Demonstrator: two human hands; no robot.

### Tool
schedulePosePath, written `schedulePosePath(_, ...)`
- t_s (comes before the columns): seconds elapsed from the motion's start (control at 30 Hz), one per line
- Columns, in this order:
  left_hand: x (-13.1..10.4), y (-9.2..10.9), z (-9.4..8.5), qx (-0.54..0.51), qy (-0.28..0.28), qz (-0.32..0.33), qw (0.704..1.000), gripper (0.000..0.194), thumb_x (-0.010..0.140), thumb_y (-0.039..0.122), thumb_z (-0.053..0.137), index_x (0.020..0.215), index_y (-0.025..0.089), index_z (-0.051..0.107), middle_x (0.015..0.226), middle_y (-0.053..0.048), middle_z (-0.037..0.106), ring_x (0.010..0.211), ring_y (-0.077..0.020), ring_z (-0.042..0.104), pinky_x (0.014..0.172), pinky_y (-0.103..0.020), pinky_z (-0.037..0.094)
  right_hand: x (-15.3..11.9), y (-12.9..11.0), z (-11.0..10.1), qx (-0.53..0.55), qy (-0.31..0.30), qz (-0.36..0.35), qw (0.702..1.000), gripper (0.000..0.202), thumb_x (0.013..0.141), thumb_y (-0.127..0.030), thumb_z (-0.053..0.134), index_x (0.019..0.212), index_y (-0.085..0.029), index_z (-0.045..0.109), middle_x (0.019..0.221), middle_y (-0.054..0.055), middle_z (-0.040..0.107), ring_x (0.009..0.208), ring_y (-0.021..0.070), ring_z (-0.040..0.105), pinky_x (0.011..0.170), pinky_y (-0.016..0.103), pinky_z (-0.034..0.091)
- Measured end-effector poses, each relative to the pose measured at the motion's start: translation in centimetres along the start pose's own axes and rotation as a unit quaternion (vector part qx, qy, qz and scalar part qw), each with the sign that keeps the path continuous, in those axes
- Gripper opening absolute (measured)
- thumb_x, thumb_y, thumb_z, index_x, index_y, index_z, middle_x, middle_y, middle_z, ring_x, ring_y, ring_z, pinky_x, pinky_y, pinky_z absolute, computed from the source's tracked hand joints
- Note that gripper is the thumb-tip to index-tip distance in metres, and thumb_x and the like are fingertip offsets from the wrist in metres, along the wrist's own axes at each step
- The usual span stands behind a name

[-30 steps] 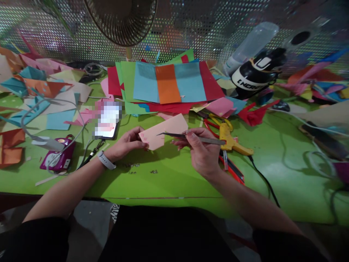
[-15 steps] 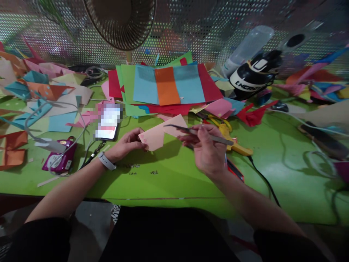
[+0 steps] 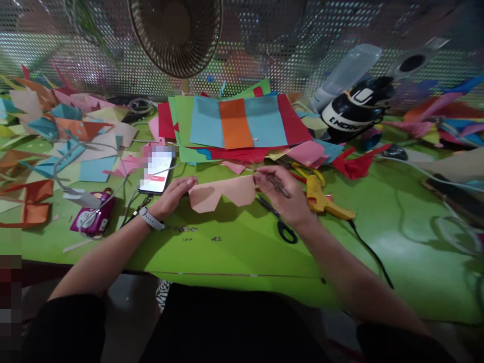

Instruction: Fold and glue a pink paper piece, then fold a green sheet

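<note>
A pale pink paper cutout (image 3: 206, 195), shaped like a pair of spectacles with a notch in its lower edge, is held up above the green table. My left hand (image 3: 174, 196) pinches its left end between thumb and fingers. At the right end, my right hand (image 3: 287, 196) has its fingertips on the paper while metal tweezers (image 3: 279, 185) lie within its grip, partly covered by the fingers. Dark-handled scissors (image 3: 287, 233) rest on the table just below that hand. Small shiny bits (image 3: 183, 229) lie in little clusters beneath the cutout.
Beyond my hands is a stack of coloured paper (image 3: 236, 121). To the right sit a yellow glue gun (image 3: 321, 196) with a cord and a black bottle (image 3: 353, 111). A phone (image 3: 157, 171), a purple device (image 3: 94, 214) and folded papers occupy the left; a fan (image 3: 176, 35) stands behind.
The cutout has turned more level and faces me, with its right end now at my right fingertips. The tweezers have drawn back into my right palm. The scissors have come into clearer view.
</note>
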State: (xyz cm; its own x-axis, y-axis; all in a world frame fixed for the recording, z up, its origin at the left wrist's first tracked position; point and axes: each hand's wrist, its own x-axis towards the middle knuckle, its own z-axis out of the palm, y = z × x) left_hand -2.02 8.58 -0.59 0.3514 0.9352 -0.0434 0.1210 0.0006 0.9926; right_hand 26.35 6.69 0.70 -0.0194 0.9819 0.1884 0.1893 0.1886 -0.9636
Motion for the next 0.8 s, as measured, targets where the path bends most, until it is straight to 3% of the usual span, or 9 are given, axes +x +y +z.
schedulePosePath(0.13, 0.0, 0.0, -0.1, 0.010, -0.008, 0.018, 1.000, 0.052, 0.085, 0.067, 0.055, 0.068, 0.017, 0.060, 0.070, -0.003, 0.056, 0.072, -0.0173, 0.053, 0.068, -0.031, 0.044, -0.6, 0.6, 1.0, 0.042, -0.059, 0.076, 0.994, 0.038, 0.071, -0.046, 0.082, 0.096, -0.023, 0.065, 0.077, -0.001, 0.067, 0.067, 0.0138, 0.062, 0.057, 0.025, 0.050)
schedulePosePath(0.37, 0.0, 0.2, 0.6, -0.073, 0.013, 0.028, 0.997, 0.040, 0.092, 0.053, 0.057, 0.116, 0.020, 0.058, 0.097, -0.006, 0.063, 0.086, -0.0182, 0.061, 0.071, -0.029, 0.052, -0.4, 1.5, 1.1, 0.075, 0.040, 0.065, 0.994, 0.037, 0.071, -0.041, 0.082, 0.098, -0.024, 0.064, 0.077, -0.003, 0.064, 0.065, 0.0113, 0.058, 0.060, 0.024, 0.050)
schedulePosePath(0.6, 0.0, 0.2, 0.9, -0.069, 0.010, 0.034, 0.997, 0.042, 0.087, 0.041, 0.069, 0.121, 0.021, 0.055, 0.083, -0.002, 0.065, 0.080, -0.0159, 0.063, 0.068, -0.025, 0.050, -0.5, 2.1, 1.7, 0.098, 0.049, 0.050, 0.993, 0.038, 0.069, -0.040, 0.082, 0.098, -0.023, 0.064, 0.075, -0.005, 0.064, 0.064, 0.0116, 0.058, 0.058, 0.024, 0.049)
schedulePosePath(0.67, 0.1, 0.1, 0.9, -0.101, 0.024, 0.022, 0.994, 0.045, 0.085, 0.045, 0.070, 0.121, 0.021, 0.057, 0.087, -0.003, 0.068, 0.083, -0.0172, 0.065, 0.071, -0.027, 0.051, -0.5, 1.9, 1.9, 0.118, 0.065, 0.062, 0.989, 0.040, 0.067, -0.039, 0.084, 0.097, -0.023, 0.064, 0.076, -0.005, 0.065, 0.065, 0.0113, 0.059, 0.059, 0.024, 0.050)
schedulePosePath(0.8, 0.4, -0.1, 0.6, -0.244, 0.032, -0.011, 0.969, 0.066, 0.082, 0.071, 0.058, 0.126, 0.022, 0.056, 0.084, -0.003, 0.070, 0.081, -0.0210, 0.070, 0.080, -0.038, 0.055, -0.3, 1.4, 2.2, 0.190, 0.111, 0.091, 0.971, 0.042, 0.064, -0.037, 0.085, 0.096, -0.023, 0.063, 0.077, -0.005, 0.065, 0.065, 0.0102, 0.060, 0.062, 0.024, 0.051)
